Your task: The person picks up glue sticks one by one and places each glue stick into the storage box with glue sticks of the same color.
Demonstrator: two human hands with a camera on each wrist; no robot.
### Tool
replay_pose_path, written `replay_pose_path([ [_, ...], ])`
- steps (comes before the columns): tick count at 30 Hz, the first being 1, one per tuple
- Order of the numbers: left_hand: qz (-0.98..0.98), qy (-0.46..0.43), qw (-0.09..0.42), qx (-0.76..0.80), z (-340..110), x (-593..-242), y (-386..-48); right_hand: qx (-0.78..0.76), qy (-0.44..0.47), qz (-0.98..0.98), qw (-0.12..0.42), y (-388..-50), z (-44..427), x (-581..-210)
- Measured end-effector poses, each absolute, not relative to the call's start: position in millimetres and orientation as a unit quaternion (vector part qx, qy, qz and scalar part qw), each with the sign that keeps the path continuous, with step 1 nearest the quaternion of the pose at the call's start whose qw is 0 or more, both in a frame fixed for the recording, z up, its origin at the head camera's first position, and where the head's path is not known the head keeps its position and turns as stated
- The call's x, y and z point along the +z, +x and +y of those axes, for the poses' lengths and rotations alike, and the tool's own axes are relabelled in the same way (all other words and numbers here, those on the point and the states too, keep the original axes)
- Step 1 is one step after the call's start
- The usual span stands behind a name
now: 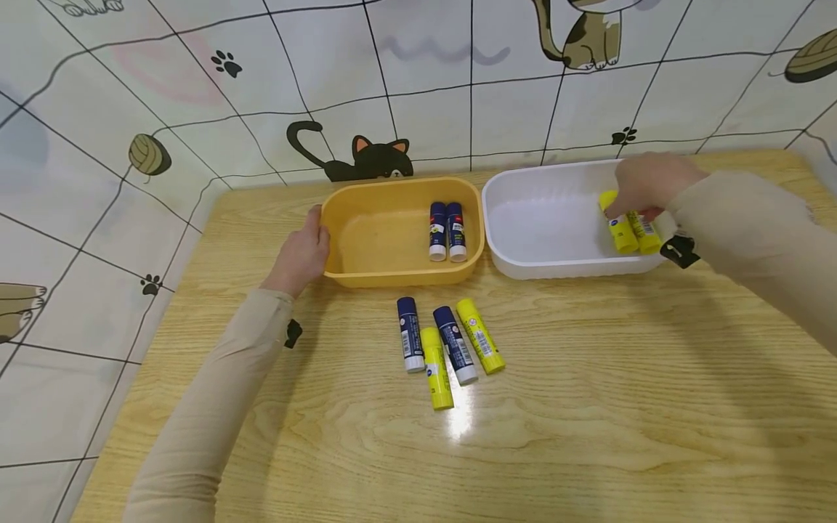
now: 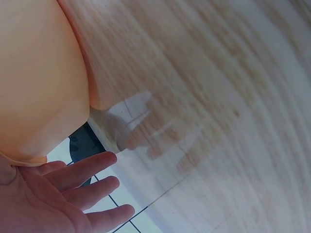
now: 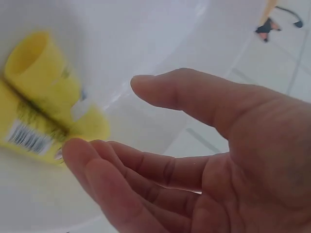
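Cat-print wall (image 1: 425, 65) behind wooden table (image 1: 588, 443). Orange tub (image 1: 375, 240): two blue glue sticks (image 1: 437, 231). White tub (image 1: 543, 218): two yellow glue sticks (image 1: 646, 234), right hand (image 1: 657, 181) just over them, thumb and fingers apart, grasping nothing. Left hand (image 1: 301, 254), fingers straight, touches orange tub's end. Four loose sticks (image 1: 482, 338) nearer, on wood.

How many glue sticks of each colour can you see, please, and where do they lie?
Dark blue glue sticks: 4 (2 in the orange tray, 2 on the table)
Yellow glue sticks: 4 (2 in the white tray, 2 on the table)
Total: 8
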State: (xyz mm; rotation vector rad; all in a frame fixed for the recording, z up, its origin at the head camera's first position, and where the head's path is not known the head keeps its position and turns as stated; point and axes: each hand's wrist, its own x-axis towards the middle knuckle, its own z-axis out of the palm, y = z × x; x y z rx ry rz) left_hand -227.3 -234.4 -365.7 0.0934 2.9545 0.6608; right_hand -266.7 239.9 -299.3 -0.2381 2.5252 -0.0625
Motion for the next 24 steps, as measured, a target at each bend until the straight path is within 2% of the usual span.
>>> replay_pose_path([
  [8,0.975,0.036,0.05,0.212,-233.6,-365.0,-226.8,-0.021,-0.156,0.954,0.256,-242.4,221.5,-287.0],
  [12,0.976,0.034,0.05,0.211,-233.5,-364.8,-226.5,-0.026,-0.165,0.955,0.246,-233.8,211.4,-285.0],
  [24,0.976,0.028,0.052,0.21,-233.8,-366.3,-227.2,-0.014,-0.201,0.964,0.172,-210.0,189.9,-280.3],
])
